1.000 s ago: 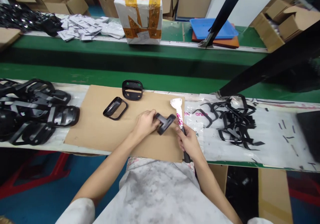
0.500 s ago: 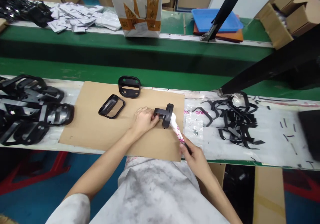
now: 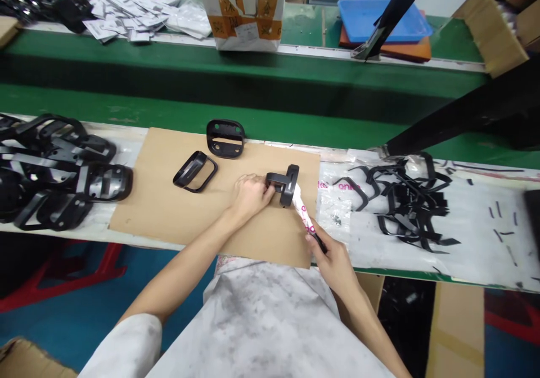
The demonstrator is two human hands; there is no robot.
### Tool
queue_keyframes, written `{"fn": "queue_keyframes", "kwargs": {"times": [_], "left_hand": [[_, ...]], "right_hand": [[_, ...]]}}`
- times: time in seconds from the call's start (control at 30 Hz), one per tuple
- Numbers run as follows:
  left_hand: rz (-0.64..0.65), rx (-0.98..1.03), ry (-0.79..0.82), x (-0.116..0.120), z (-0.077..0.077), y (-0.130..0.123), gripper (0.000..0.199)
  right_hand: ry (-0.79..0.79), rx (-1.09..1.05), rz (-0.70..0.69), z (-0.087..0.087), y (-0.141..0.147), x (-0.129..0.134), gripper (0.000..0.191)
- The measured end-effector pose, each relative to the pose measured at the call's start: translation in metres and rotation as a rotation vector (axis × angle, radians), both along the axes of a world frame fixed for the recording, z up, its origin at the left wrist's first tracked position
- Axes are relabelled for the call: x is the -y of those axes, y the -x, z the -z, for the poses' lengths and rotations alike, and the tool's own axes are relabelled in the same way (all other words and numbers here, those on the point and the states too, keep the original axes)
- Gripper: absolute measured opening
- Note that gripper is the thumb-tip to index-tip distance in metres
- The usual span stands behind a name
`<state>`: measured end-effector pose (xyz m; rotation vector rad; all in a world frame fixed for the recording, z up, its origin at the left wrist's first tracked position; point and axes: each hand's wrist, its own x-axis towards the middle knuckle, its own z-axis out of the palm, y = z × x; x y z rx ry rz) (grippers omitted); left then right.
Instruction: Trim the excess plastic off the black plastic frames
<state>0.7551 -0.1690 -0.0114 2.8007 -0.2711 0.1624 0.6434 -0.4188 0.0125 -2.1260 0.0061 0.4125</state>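
Observation:
My left hand (image 3: 250, 197) grips a black moulded plastic frame (image 3: 287, 185) above the cardboard sheet (image 3: 169, 209), its fingers around the frame's near bar. My right hand (image 3: 331, 262) holds a black-handled tool wrapped in white and pink film (image 3: 302, 209), and the wrapped end rests against the frame's right side. Two similar black frames (image 3: 225, 139) (image 3: 194, 171) lie on the cardboard, up and left of my hands. The tool's tip is hidden behind the frame.
Several black frames (image 3: 71, 170) are heaped left of the cardboard. Black strips (image 3: 411, 203) lie on a plastic sheet to the right, with a small bag of screws (image 3: 335, 219). Beyond the green belt (image 3: 169, 68) stand a taped parcel (image 3: 240, 12), a blue tray (image 3: 382, 21) and a black pole (image 3: 464, 113).
The frame has turned from lying low to standing on edge in my left hand. My right hand has dropped toward me, tilting the wrapped tool so that it meets the frame.

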Motion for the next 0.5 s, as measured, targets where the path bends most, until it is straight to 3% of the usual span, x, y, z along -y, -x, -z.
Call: {"fn": "queue_keyframes", "kwargs": {"times": [0.37, 0.43, 0.5], "left_hand": [[0.046, -0.094, -0.059, -0.004, -0.004, -0.007, 0.032], [0.043, -0.094, -0.062, -0.003, -0.004, -0.005, 0.03], [0.037, -0.09, -0.054, -0.001, -0.004, -0.003, 0.028]], "right_hand": [[-0.055, -0.032, 0.003, -0.002, -0.008, 0.004, 0.051], [-0.101, -0.059, 0.056, -0.002, -0.004, 0.004, 0.052], [-0.188, -0.088, 0.195, -0.006, 0.002, 0.004, 0.051]]}}
